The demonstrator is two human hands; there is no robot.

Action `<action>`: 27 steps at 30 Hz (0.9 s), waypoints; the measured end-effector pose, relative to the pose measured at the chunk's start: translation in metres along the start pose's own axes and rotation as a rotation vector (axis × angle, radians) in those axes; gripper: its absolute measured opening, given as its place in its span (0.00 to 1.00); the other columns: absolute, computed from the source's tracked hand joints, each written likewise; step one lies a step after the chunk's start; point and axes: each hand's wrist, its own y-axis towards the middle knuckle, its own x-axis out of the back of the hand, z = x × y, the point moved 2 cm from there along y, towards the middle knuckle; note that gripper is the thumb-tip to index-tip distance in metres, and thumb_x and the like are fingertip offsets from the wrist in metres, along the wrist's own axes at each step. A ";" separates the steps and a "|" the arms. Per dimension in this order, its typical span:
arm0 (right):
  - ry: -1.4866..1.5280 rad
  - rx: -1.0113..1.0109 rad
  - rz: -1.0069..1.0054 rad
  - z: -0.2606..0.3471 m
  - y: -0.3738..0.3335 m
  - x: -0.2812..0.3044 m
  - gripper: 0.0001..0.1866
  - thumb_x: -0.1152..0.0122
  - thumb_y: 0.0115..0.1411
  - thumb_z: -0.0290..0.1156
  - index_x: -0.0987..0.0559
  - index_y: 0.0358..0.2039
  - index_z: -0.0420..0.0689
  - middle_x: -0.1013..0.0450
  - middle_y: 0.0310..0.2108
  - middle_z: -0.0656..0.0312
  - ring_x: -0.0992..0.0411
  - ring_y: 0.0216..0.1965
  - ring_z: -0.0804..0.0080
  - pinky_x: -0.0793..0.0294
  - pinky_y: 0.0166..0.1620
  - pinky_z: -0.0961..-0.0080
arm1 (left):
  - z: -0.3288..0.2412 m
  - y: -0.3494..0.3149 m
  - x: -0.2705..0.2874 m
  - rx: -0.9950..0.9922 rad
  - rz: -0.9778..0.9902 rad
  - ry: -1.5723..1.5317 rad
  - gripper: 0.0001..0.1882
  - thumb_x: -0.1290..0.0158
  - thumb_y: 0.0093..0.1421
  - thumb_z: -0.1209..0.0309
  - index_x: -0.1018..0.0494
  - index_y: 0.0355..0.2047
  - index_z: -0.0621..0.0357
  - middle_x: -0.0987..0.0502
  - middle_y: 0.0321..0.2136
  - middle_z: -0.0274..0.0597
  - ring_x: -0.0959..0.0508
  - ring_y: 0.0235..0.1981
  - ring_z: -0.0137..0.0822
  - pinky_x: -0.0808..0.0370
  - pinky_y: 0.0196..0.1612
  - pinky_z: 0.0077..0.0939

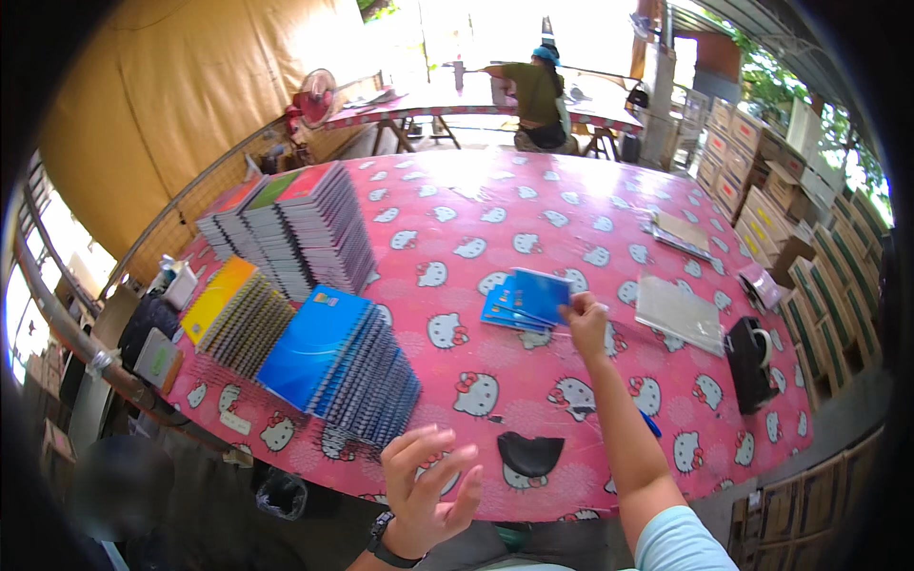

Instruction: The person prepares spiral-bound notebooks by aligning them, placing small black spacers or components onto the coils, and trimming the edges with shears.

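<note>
My right hand point(584, 322) reaches over the table and pinches the right edge of a blue booklet point(543, 293). This booklet lies over a few other blue booklets point(505, 306), fanned out to its left. My left hand point(428, 483), with a dark watch on the wrist, is raised over the near table edge, its fingers apart and nothing in them. Left of it stands a tall stack of blue spiral-bound notebooks point(319, 347). A dark curved piece point(530, 454) lies on the table between my two arms.
Yellow notebooks point(221, 300) and taller red and green stacks point(307, 205) stand at the left. On the right are a clear plastic packet point(679, 314), a black holder point(750, 364) and cartons point(738, 143). A person point(539, 100) works at another table behind.
</note>
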 end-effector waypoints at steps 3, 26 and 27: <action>0.376 0.115 0.312 0.056 -0.086 0.012 0.08 0.36 0.50 0.19 0.27 0.29 0.41 0.28 0.23 0.67 0.32 0.24 0.82 0.32 0.28 0.80 | -0.008 0.006 -0.020 0.101 0.112 0.227 0.22 0.42 0.52 0.64 0.29 0.46 0.60 0.34 0.49 0.51 0.33 0.51 0.50 0.40 0.55 0.43; -0.425 0.254 0.322 -0.034 -0.036 0.115 0.10 0.46 0.57 0.26 0.24 0.41 0.45 0.28 0.34 0.55 0.30 0.40 0.58 0.31 0.43 0.62 | -0.007 -0.096 -0.066 0.026 0.451 -0.030 0.18 0.46 0.47 0.79 0.23 0.40 0.51 0.25 0.32 0.30 0.26 0.34 0.32 0.35 0.39 0.29; -0.376 0.248 0.376 -0.007 -0.055 0.116 0.13 0.47 0.57 0.23 0.24 0.43 0.45 0.28 0.32 0.53 0.29 0.36 0.57 0.30 0.39 0.64 | -0.006 -0.099 -0.071 0.027 0.459 -0.047 0.18 0.46 0.47 0.79 0.23 0.40 0.51 0.24 0.33 0.31 0.26 0.34 0.32 0.35 0.39 0.29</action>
